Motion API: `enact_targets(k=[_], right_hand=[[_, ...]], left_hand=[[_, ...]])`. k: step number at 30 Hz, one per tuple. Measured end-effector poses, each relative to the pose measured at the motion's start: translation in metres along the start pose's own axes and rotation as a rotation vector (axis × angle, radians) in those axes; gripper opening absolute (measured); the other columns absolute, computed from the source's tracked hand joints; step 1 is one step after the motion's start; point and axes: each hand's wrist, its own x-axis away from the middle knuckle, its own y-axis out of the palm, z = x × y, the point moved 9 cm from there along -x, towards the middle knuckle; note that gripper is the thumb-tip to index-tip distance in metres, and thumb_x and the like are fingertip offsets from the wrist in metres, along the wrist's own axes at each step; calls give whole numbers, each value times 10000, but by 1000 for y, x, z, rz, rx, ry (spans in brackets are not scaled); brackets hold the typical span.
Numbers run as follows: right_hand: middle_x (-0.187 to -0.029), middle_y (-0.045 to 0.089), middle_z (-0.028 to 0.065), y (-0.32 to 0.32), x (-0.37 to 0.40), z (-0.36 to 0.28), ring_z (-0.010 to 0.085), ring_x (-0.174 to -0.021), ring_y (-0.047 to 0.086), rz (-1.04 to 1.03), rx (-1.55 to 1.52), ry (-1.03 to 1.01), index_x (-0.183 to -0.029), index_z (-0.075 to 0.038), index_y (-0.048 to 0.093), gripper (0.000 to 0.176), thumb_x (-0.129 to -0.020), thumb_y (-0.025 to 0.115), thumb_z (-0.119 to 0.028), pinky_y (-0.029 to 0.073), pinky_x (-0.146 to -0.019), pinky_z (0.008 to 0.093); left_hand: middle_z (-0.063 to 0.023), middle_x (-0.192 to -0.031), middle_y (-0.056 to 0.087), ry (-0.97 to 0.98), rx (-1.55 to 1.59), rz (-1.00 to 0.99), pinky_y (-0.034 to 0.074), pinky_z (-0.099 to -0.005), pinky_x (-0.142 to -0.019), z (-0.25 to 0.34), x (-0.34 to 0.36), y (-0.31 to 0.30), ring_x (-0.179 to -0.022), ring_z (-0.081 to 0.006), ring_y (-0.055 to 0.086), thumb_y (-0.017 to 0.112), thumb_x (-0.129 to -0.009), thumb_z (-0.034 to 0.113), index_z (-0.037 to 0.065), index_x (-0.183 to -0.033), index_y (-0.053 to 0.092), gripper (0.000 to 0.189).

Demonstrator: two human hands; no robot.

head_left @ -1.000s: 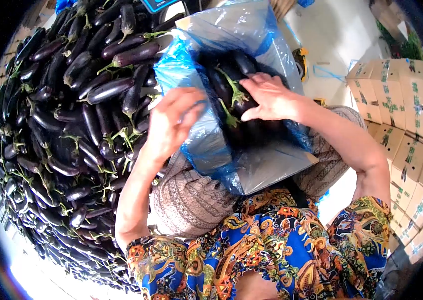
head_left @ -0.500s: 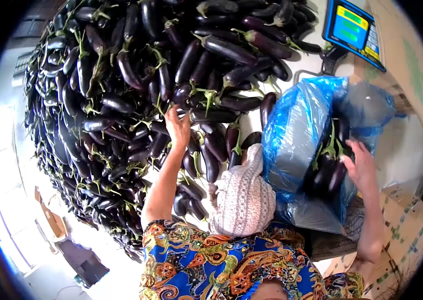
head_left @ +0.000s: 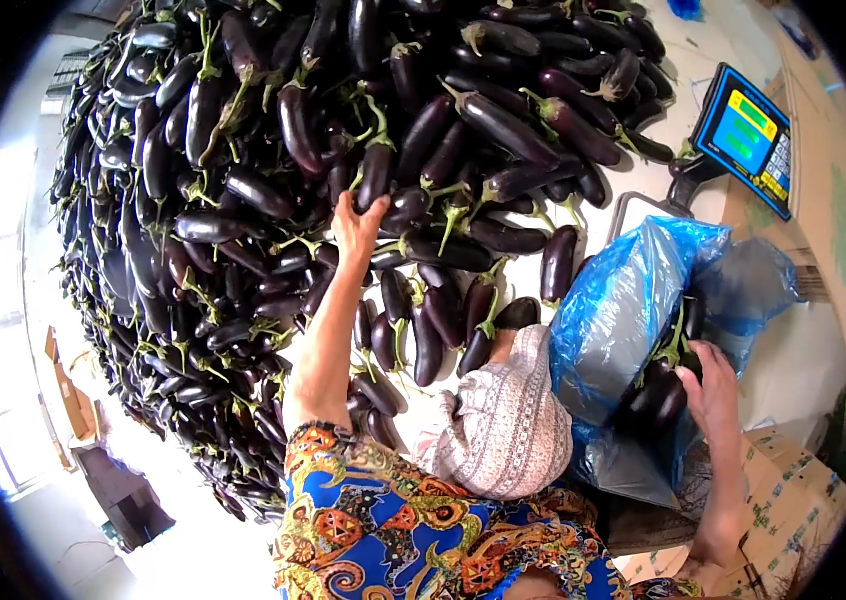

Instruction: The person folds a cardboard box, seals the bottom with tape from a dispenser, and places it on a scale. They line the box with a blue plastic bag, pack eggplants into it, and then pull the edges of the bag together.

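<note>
My left hand (head_left: 357,228) is closed around the lower end of a dark eggplant (head_left: 376,165), whose green stem points away from me. Many more eggplants (head_left: 503,125) lie heaped around it. On the right, my right hand (head_left: 708,385) rests with its fingers apart at the mouth of a blue plastic bag (head_left: 608,310). Several eggplants (head_left: 658,395) sit inside the bag, beside my right fingertips. The bag lies open next to a scale with a lit display (head_left: 746,140).
A knotted patterned cloth (head_left: 513,425) is between my arms, in front of my chest. Cardboard (head_left: 783,510) lies at the lower right. A brown box (head_left: 71,390) stands at the far left, near a bright window.
My left hand has moved onto an eggplant and closed on it. My right hand stays by the bag. The whole view has shifted, so the scale and bag appear lower and farther right.
</note>
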Motion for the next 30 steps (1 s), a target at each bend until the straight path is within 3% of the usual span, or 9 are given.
enact_targets(k=[2, 8, 15, 16, 19, 21, 24, 27, 30], right_hand=[[-1154, 601, 208, -4, -4, -10, 393, -1033, 577, 48, -22, -16, -1133, 13, 586, 328, -843, 637, -132, 465, -904, 422], [-1250, 556, 181, -26, -28, -98, 362, -1132, 539, 187, -83, -251, -1119, -5, 614, 384, -752, 717, -49, 449, -951, 427], [-1213, 557, 164, 36, -94, -222, 316, -1159, 518, 92, 200, -706, -1268, -27, 504, 643, -699, 771, -162, 431, -960, 394], [-1184, 568, 162, 51, -107, -219, 306, -1149, 529, -25, 140, -605, -1261, -16, 497, 627, -718, 767, -176, 441, -944, 397], [-999, 622, 206, 82, -132, -209, 346, -912, 637, -235, -530, -248, -1179, 33, 482, 555, -805, 724, -299, 502, -809, 423], [-1001, 634, 173, 123, -134, -206, 294, -901, 646, -502, -826, -2, -1154, 38, 493, 543, -831, 691, -350, 505, -817, 380], [-955, 596, 108, 167, -132, -194, 134, -805, 599, -597, -1174, 187, -1155, 38, 508, 542, -839, 683, -366, 488, -709, 248], [-963, 637, 173, 163, -138, -171, 209, -850, 624, -371, -1239, 186, -1187, 29, 505, 656, -797, 682, -468, 493, -765, 335], [-953, 634, 156, 75, -133, -157, 211, -770, 631, -62, -1168, 32, -1271, -27, 427, 614, -856, 658, -416, 506, -694, 321]], left_hand=[[-51, -774, 609, -67, 209, -147, 455, -265, -656, -25, 18, 5, -700, -119, 555, 738, -766, 372, -14, -1089, 591, 524], [-2, -736, 561, -279, 573, -557, 389, -232, -623, 35, 109, 5, -662, -91, 509, 684, -814, 355, -11, -1106, 606, 474], [-32, -745, 611, -35, 650, -1158, 483, -262, -651, 158, 168, 31, -689, -117, 587, 663, -855, 442, -12, -1124, 629, 529], [-45, -768, 622, 56, 652, -1159, 498, -276, -689, 164, 152, 27, -729, -134, 605, 645, -886, 416, -5, -1132, 631, 488], [-179, -1191, 595, 382, 285, -444, 434, -374, -987, 139, 30, -2, -1135, -293, 555, 625, -907, 428, -10, -1223, 590, 542], [-232, -1236, 553, 611, -304, -6, 441, -430, -966, 124, -31, -18, -1111, -414, 531, 758, -779, 224, 9, -1275, 521, 590], [-114, -1335, 431, 589, -747, 39, 497, -420, -928, 78, -68, 3, -1182, -379, 426, 697, -733, 64, 111, -1320, 447, 639], [-112, -1176, 453, 591, -968, 85, 553, -414, -802, 71, -75, 9, -1083, -357, 454, 564, -823, 33, 133, -1129, 577, 323], [-117, -1181, 459, 721, -868, -35, 510, -441, -860, 75, -54, 8, -1140, -360, 436, 565, -811, 55, 125, -1132, 572, 328]])
